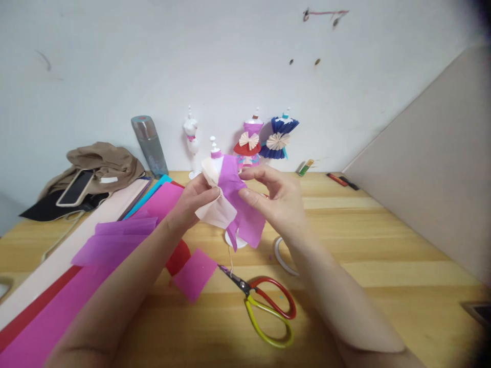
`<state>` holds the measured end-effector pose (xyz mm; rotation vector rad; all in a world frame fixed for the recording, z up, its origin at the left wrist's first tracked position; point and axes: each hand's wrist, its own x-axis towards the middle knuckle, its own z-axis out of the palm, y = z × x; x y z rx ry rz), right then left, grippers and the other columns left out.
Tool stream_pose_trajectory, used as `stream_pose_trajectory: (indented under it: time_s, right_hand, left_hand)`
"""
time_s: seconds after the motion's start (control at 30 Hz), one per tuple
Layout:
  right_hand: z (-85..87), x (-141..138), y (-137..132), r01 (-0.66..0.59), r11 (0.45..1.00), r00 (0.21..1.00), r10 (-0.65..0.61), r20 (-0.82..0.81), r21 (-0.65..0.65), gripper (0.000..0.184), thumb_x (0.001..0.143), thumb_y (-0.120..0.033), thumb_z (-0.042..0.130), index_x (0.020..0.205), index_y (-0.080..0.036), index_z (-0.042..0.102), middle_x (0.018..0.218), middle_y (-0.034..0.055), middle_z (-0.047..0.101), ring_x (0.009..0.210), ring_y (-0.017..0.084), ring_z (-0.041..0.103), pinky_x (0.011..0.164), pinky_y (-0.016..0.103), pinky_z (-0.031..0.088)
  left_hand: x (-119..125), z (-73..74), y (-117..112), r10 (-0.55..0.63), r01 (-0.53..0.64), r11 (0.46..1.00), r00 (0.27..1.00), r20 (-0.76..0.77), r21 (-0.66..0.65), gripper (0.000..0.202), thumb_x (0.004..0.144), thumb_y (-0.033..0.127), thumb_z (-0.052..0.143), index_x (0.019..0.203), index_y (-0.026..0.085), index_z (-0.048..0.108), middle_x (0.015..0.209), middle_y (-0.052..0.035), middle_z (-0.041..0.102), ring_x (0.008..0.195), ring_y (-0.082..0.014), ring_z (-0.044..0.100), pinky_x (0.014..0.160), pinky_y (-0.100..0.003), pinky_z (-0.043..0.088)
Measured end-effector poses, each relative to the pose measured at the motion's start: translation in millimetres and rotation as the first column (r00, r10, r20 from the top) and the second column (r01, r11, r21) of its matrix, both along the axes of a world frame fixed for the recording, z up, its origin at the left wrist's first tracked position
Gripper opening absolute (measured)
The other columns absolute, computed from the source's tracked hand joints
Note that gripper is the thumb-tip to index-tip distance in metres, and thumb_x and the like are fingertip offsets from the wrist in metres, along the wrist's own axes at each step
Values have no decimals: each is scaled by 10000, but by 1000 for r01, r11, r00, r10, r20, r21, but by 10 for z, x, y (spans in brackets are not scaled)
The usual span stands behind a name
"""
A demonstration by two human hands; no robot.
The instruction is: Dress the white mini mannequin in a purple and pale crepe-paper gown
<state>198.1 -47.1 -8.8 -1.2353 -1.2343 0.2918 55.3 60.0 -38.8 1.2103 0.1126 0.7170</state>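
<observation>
A small white mannequin (217,164) stands in front of me on a round white base, with a purple band at its neck. Cream paper (217,210) covers one side of its front, pinched at the waist between the thumb and fingers of my left hand (194,198). Purple crepe paper (233,191) drapes over the other side and hangs down in a loose flap. My right hand (276,197) is at the right edge of this purple paper, thumb and forefinger apart; the thumb tip appears to touch it.
Scissors (247,290) with red and yellow handles lie in front, near a pink paper square (195,275) and a tape roll (282,257). Paper sheets (115,240) spread at left. Behind stand a bottle (149,145), a bare mannequin (191,134) and dressed mannequins (279,142).
</observation>
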Motion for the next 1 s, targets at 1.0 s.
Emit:
stream_pose_trajectory:
  time_s: [1.0]
  right_hand:
    - [-234, 14, 218, -226, 971, 930, 239, -281, 78, 298, 710, -424, 778, 903, -251, 632, 996, 26, 671, 957, 189, 632, 882, 362, 516]
  left_hand:
    - [-10, -49, -13, -87, 86, 996, 996, -29, -36, 393, 732, 354, 766, 1065, 198, 628, 931, -58, 693, 781, -178, 661, 731, -292, 506]
